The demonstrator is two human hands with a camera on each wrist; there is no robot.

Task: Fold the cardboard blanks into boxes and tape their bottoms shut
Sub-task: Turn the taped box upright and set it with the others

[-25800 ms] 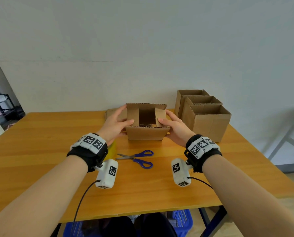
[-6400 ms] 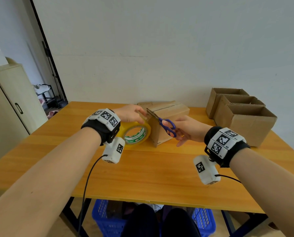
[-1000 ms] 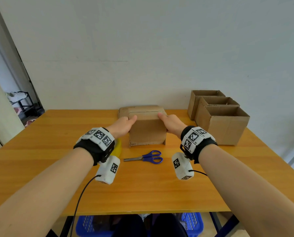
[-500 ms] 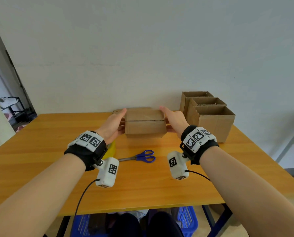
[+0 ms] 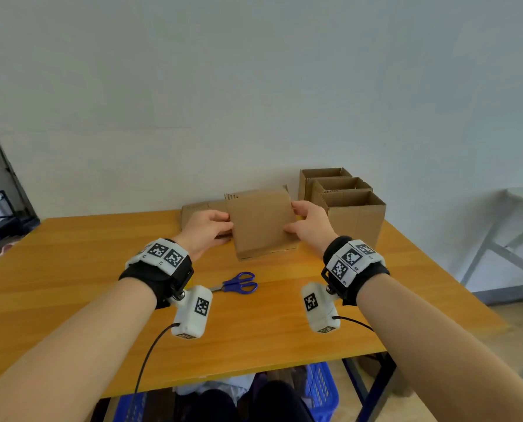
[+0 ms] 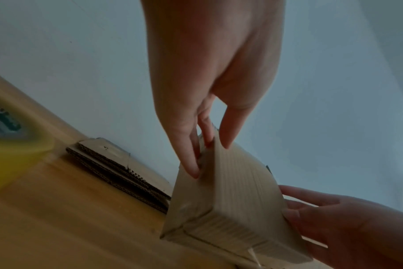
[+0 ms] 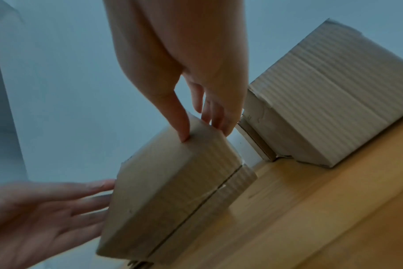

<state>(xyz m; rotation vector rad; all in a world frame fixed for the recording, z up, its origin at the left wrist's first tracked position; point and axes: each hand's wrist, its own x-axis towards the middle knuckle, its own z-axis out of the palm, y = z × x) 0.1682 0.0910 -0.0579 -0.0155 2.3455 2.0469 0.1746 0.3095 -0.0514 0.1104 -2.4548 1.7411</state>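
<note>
A folded cardboard box [image 5: 261,222] is tilted between both hands at the far middle of the wooden table [image 5: 71,269], a plain side facing me. Its taped bottom seam [image 7: 207,196] points down and toward me, close to the tabletop. My left hand [image 5: 220,226] grips the box's left edge [image 6: 237,191], thumb on the near face and fingers on the side. My right hand [image 5: 293,217] holds the right edge the same way [image 7: 204,134]. Blue-handled scissors [image 5: 238,283] lie in front of the box.
Three open-topped finished boxes [image 5: 354,214] stand in a row at the back right, close to my right hand. Flat cardboard blanks [image 5: 199,208] lie stacked behind the left hand. A yellow tape roll [image 6: 7,145] sits near my left wrist. Blue crates [image 5: 321,391] are under the table.
Both hands have turned the box: the seamed face that faced me half a second ago now points downward, and a plain side faces me. The scissors have not moved.
</note>
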